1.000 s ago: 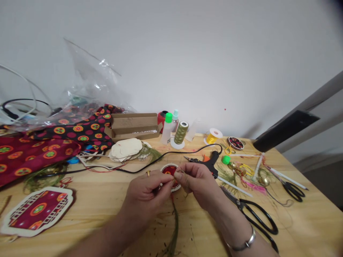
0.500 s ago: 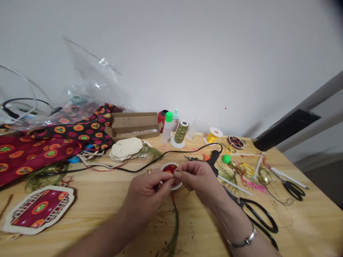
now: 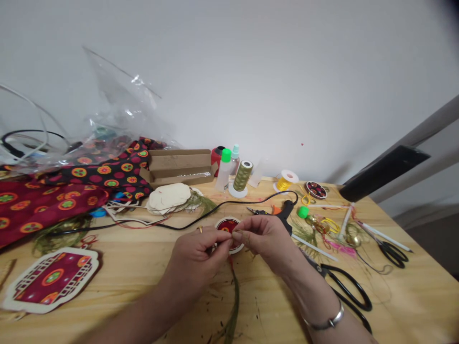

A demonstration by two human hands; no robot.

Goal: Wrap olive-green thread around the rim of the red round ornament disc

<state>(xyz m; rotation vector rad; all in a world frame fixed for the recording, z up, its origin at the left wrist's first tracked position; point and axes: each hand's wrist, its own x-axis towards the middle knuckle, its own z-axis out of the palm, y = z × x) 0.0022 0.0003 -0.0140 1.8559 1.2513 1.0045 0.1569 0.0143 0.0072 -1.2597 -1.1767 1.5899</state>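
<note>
1. Red disc (image 3: 225, 229), cream-rimmed; head view, centre, just behind the meeting fingertips and partly covered by them. Whether fingers touch it: cannot tell.
2. Left hand (image 3: 201, 253), gold ring (image 3: 200, 230) on one finger; thumb and forefinger pressed together at the disc's front. What lies between them, if anything: cannot tell.
3. Right hand (image 3: 267, 241), silver bracelet (image 3: 328, 322) at the wrist; thumb and forefinger likewise pinched, tips meeting the left hand's. Content of the pinch hidden.
4. Olive tassel (image 3: 234, 306), red at its top; trails from below the disc toward the near edge of the view.
5. Black glue gun (image 3: 286, 217), just beyond the right hand; white stick (image 3: 315, 248) beside it.
6. Large scissors (image 3: 320, 269), black-handled; partly hidden by the right forearm.
7. Cream-edged plaque (image 3: 53, 277), maroon centre; lies flat at left on the wooden table (image 3: 132, 267).
8. Cream cutouts (image 3: 168, 198), stacked before an open cardboard box (image 3: 179, 165).
9. Olive spool (image 3: 243, 177), upright beside a green-capped bottle (image 3: 224, 174); yellow spool (image 3: 284, 184) farther right.
10. Patterned cloth (image 3: 53, 200), maroon and black, heaped at far left.
</note>
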